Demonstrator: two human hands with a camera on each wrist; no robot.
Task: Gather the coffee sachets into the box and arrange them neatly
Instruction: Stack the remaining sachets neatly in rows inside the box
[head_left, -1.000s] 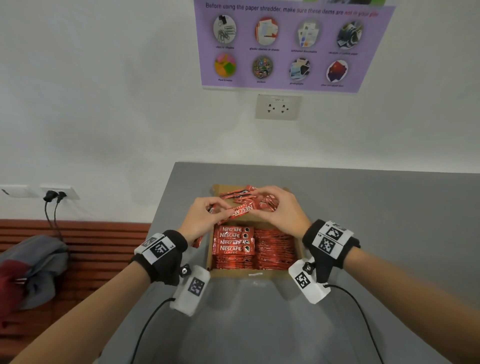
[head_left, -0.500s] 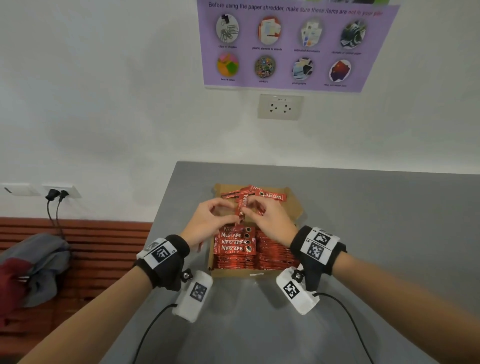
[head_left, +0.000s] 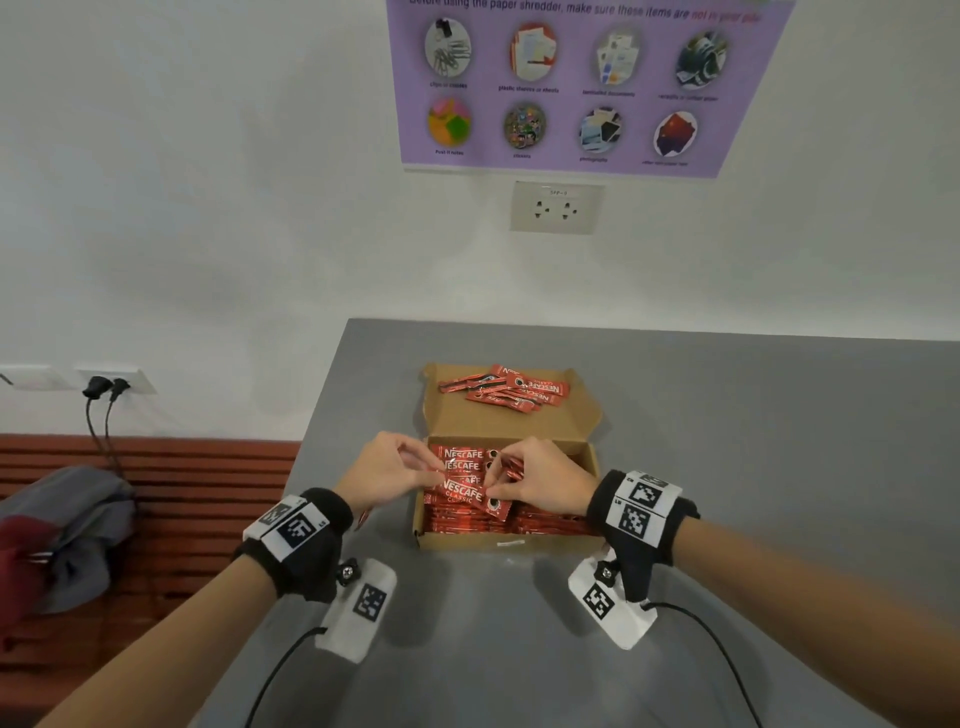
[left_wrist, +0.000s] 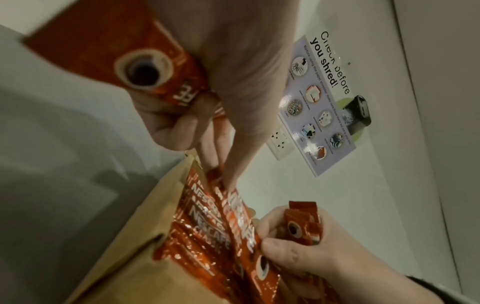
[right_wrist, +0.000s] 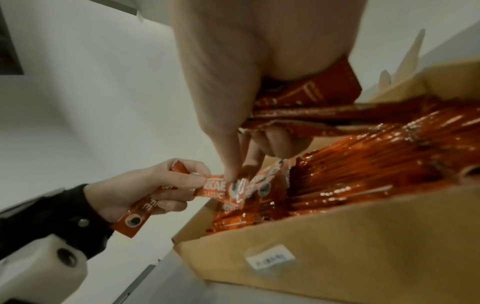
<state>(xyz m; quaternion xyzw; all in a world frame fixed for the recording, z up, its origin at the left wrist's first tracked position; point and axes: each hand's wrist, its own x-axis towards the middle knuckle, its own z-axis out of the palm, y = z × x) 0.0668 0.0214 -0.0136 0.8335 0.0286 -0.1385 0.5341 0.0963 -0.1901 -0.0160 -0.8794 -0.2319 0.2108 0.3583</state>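
An open cardboard box (head_left: 501, 540) on the grey table holds rows of red coffee sachets standing on edge. Both hands pinch one sachet (head_left: 467, 494) lying slanted over the box's left row: my left hand (head_left: 434, 467) takes its left end and my right hand (head_left: 493, 486) its right end. In the left wrist view my left hand (left_wrist: 223, 170) also keeps a spare sachet (left_wrist: 145, 67) in its palm. In the right wrist view my right hand (right_wrist: 239, 170) keeps several sachets (right_wrist: 311, 96) tucked under its curled fingers. Several loose sachets (head_left: 506, 387) lie on the open lid flap behind.
The table's (head_left: 753, 467) left edge runs close to the box. Beyond it is a wooden bench (head_left: 182, 493) with a grey bag (head_left: 67, 530). A wall with a socket (head_left: 556, 207) and a purple poster (head_left: 587, 88) rises behind the table. Cables trail from both wrist cameras.
Both hands came back from the loose pile on the lid toward the box's near left. The sachet they pinch went from held up on end to lying slanted over the left row.
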